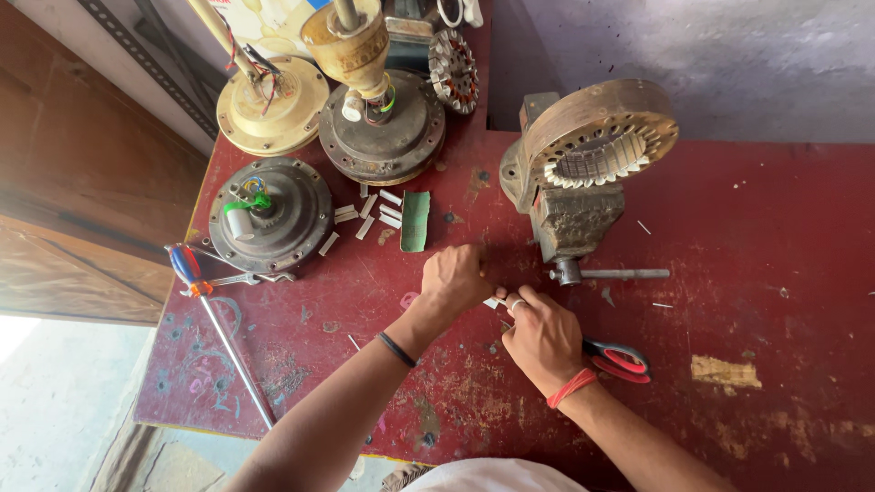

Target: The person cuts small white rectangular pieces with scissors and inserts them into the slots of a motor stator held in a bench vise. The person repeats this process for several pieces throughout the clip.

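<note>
We are pinching a small white paper strip (493, 302) between the fingertips of both hands: the left hand (453, 281) is closing its grip on the strip's left end, the right hand (545, 335) on its right, with red-handled scissors (622, 358) tucked under the right palm. For a clean fold, we are keeping the strip taut and low over the red desk (756, 255). It is lying between both grips, just in front of the vise (572, 223) clamping a stator (603, 137); more cut strips (369, 217) are lying beside a green sheet (416, 221).

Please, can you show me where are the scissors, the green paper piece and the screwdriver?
scissors (622, 359): head view, on the red handle loops beside the right hand.
green paper piece (416, 221): head view, on its middle.
screwdriver (232, 355): head view, on the metal shaft.
</note>
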